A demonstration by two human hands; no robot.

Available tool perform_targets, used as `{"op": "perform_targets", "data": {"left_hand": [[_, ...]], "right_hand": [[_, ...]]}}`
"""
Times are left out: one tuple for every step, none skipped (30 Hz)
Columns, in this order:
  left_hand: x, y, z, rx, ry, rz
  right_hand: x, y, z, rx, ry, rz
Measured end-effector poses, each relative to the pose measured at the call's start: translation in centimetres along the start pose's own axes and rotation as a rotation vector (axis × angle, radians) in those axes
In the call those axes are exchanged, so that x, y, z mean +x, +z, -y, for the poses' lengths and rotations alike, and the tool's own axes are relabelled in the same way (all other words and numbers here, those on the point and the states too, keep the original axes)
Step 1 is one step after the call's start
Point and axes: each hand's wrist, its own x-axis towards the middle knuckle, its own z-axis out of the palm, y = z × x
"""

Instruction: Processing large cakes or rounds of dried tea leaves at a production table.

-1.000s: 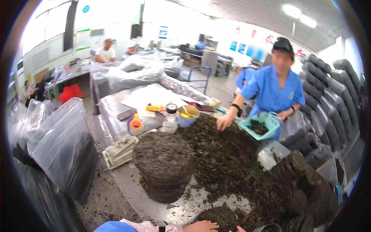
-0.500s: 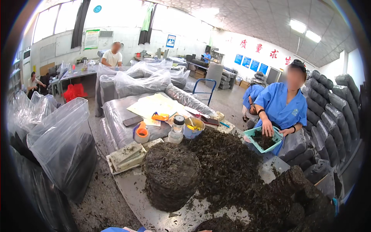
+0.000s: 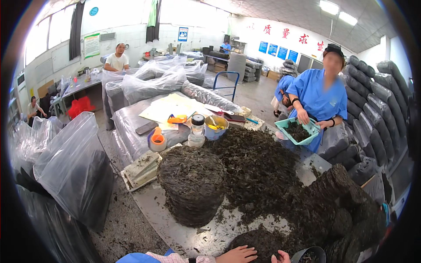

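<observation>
At the lower edge my left hand [image 3: 239, 254] lies with its fingers stretched out on a round, flat cake of dark dried seaweed [image 3: 258, 243]. My right hand [image 3: 281, 257] shows only in part at the cake's right side, its visible fingers slightly bent and apart, with nothing seen between them. Just right of it is a dark round container [image 3: 309, 255] with small bits inside. A tall stack of similar seaweed cakes [image 3: 191, 186] stands left of centre on the table. Loose seaweed [image 3: 258, 171] is heaped beside it.
Across the table a co-worker in blue [image 3: 320, 98] holds a turquoise basket [image 3: 299, 130] of seaweed. More stacked cakes [image 3: 346, 206] rise at the right. A clear jar [image 3: 197, 130], an orange tape dispenser [image 3: 157, 139] and a bowl [image 3: 215, 127] stand at the back. Bagged goods [image 3: 79, 171] are left.
Both my hands have come further into view at the lower edge, over the seaweed cake. The view has shifted, and the dark round container now shows. The co-worker's hand stays at the turquoise basket.
</observation>
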Motion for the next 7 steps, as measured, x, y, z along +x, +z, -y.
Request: {"op": "perform_targets", "data": {"left_hand": [[0.1,0.1,0.0,-0.006,0.009,0.011],[0.1,0.3,0.1,-0.003,0.015,0.004],[0.3,0.7,0.4,-0.002,0.024,0.000],[0.2,4.8,2.3,-0.006,0.039,-0.027],[0.4,3.7,1.7,-0.023,0.023,0.078],[0.6,2.5,1.3,-0.017,0.016,0.125],[0.7,-1.0,0.2,-0.011,-0.012,0.171]], "right_hand": [[0.0,-0.2,-0.1,0.041,0.063,0.024],[0.2,-0.4,-0.2,0.040,0.083,0.011],[0.7,-0.7,-0.4,0.026,0.137,0.073],[0.8,-0.9,-1.2,0.014,0.191,0.140],[1.2,-0.3,-4.1,0.183,0.126,0.063],[1.5,0.6,-7.3,0.343,0.058,-0.026],[1.7,0.9,-7.2,0.360,0.081,-0.016]]}}
